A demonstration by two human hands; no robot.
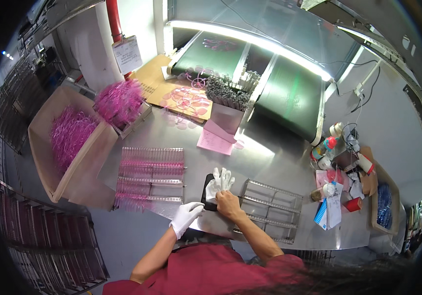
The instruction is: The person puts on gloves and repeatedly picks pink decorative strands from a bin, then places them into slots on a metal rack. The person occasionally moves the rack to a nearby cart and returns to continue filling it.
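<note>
My left hand wears a white glove and rests with fingers together on the steel table's front edge, holding nothing. My right hand is bare and grips a loose white glove by its cuff; the glove's fingers point up and away from me. Under the glove lies a flat black pad. To the left of my hands stands a wire rack filled with rows of thin pink pieces. Just right of my right hand lies an empty wire rack.
A cardboard box of tangled pink pieces and a tray heaped with more stand far left. A pink paper sheet lies beyond the pad. Two green conveyor belts run at the back. Bottles and packets crowd the right.
</note>
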